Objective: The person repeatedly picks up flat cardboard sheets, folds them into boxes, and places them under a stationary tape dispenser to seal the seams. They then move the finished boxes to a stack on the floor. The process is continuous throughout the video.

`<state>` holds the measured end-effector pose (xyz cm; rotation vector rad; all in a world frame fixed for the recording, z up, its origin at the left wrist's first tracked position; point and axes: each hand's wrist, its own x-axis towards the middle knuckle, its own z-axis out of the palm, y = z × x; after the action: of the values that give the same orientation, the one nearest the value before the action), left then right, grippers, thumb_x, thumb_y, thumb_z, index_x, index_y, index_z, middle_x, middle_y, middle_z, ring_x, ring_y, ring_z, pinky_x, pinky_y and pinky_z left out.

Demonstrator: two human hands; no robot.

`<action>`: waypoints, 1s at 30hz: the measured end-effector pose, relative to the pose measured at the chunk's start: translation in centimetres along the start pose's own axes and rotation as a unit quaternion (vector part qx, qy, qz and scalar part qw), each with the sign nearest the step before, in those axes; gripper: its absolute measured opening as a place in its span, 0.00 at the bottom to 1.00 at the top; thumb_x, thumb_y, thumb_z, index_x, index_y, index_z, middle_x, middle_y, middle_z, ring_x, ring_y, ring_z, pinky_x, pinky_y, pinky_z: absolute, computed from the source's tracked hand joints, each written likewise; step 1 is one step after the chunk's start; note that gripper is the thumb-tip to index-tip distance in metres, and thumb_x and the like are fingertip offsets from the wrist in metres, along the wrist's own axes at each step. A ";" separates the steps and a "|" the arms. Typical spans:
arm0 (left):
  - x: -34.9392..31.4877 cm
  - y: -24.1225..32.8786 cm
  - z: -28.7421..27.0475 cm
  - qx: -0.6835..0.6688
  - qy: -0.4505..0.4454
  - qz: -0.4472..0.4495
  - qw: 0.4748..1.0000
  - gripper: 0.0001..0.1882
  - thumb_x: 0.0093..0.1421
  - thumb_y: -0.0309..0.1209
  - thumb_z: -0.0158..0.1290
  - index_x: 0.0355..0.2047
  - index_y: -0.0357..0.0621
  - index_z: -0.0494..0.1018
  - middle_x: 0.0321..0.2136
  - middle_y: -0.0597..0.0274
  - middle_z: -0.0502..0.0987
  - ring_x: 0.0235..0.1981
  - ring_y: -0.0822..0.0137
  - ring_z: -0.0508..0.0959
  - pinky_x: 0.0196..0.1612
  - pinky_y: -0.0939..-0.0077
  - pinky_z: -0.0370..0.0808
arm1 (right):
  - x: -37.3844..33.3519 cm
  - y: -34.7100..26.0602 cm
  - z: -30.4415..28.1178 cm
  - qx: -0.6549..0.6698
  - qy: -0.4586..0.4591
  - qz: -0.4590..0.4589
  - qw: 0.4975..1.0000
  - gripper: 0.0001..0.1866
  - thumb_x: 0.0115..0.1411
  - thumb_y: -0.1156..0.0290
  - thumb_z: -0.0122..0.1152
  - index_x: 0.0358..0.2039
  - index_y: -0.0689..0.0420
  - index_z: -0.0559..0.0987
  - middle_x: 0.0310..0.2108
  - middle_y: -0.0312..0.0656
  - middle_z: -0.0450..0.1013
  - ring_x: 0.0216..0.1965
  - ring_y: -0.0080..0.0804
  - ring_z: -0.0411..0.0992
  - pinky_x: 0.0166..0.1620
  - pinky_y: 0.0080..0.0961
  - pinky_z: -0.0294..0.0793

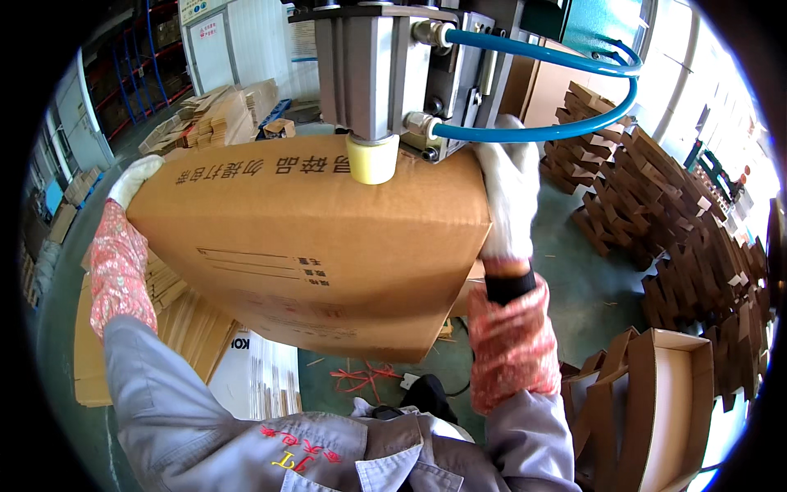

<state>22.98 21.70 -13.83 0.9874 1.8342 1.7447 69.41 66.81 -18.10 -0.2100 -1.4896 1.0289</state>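
Note:
A large brown cardboard box (344, 221) with dark print is held up in front of me, tilted, its lower edge toward my body. In a white glove, my left hand (134, 180) grips its far left corner. My right hand (508, 205), gloved too and slightly blurred, is closed on the right end; the fingertips are partly hidden. Above the box hangs a grey pneumatic press cylinder (361, 74). Its pale yellow round pad (373, 160) is at the far edge of the box; I cannot tell whether they touch.
Blue air hoses (541, 131) loop right of the cylinder. Flat cardboard (197, 328) and white-edged sheets (270, 373) are stacked at lower left. Folded box trays (672, 410) stand at lower right, with tall stacks (656, 197) behind. Red strapping scraps (365, 377) lie on the floor.

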 end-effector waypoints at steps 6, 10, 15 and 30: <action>-6.2 0.3 8.9 -0.121 -0.012 0.067 0.990 0.08 0.66 0.33 0.58 0.38 0.40 0.77 0.35 0.64 0.80 0.35 0.71 0.79 0.38 0.72 0.79 | -11.9 1.1 -7.5 0.103 0.039 0.112 0.988 0.30 0.77 0.49 0.51 0.67 0.60 0.70 0.61 0.41 0.71 0.62 0.37 0.68 0.70 0.40 0.62; -10.0 2.4 17.7 -0.056 0.006 0.104 0.993 0.21 0.63 0.34 0.57 0.53 0.36 0.77 0.48 0.56 0.81 0.49 0.64 0.80 0.53 0.69 0.79 | -9.2 0.9 -14.8 0.108 0.191 0.122 0.968 0.35 0.74 0.42 0.52 0.63 0.62 0.74 0.57 0.43 0.74 0.57 0.36 0.72 0.67 0.40 0.65; -5.2 2.6 28.9 -0.051 -0.020 0.136 0.989 0.29 0.63 0.35 0.60 0.62 0.33 0.73 0.54 0.51 0.82 0.50 0.63 0.83 0.54 0.67 0.81 | -2.1 -0.6 -26.0 0.095 0.211 0.127 0.964 0.33 0.72 0.42 0.53 0.56 0.63 0.78 0.52 0.42 0.77 0.52 0.34 0.74 0.62 0.36 0.68; 8.8 -1.7 38.0 0.192 0.011 0.264 0.945 0.12 0.69 0.32 0.57 0.44 0.32 0.79 0.38 0.52 0.84 0.33 0.64 0.86 0.34 0.71 0.83 | 7.2 5.8 -36.7 -0.102 0.291 0.084 0.947 0.36 0.67 0.41 0.61 0.56 0.64 0.81 0.52 0.42 0.78 0.52 0.33 0.72 0.63 0.35 0.66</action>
<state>44.39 53.99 -18.69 1.7551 2.1072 1.6984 97.32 92.05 -22.44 -0.7362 -1.0416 0.8431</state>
